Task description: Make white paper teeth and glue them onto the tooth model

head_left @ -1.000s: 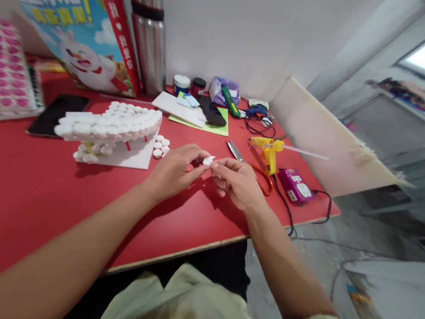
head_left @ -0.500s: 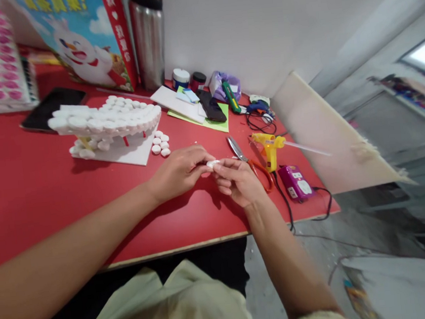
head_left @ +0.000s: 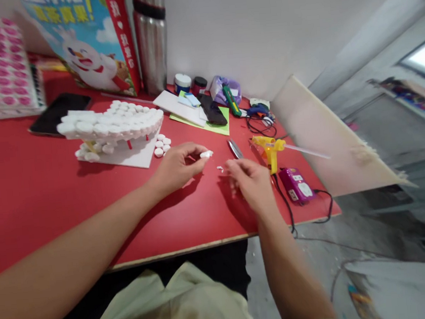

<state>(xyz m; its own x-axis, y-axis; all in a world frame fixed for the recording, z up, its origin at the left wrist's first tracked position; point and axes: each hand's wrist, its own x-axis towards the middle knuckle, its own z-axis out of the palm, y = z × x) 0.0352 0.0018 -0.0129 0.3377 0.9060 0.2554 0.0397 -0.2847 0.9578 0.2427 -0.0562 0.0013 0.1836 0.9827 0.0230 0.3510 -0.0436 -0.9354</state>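
Observation:
Pinched between the thumb and fingers of my left hand [head_left: 181,166] is a small white round piece [head_left: 206,154]. My right hand [head_left: 250,178] is apart from it on the right, fingers loosely bent and somewhat blurred, with nothing visible in them. Small white scraps [head_left: 220,169] show between the two hands. Scissors [head_left: 235,148] lie just beyond my right hand, which hides their orange handles. To the left, several loose white round pieces [head_left: 162,145] lie beside a curved white model [head_left: 110,123] built from similar pieces on a white base board [head_left: 137,153].
A yellow glue gun [head_left: 270,149] and purple power socket box [head_left: 296,186] stand at the right, with cables. Along the back are a steel flask [head_left: 152,45], jars [head_left: 182,82], a green cutter [head_left: 231,99] and a phone [head_left: 61,113]. A pale board [head_left: 333,139] leans at the right edge.
My hands have parted. The right hand has let go of the white piece and moved right and down, over the scissors' handles; the left still holds the piece. White scraps now show between them.

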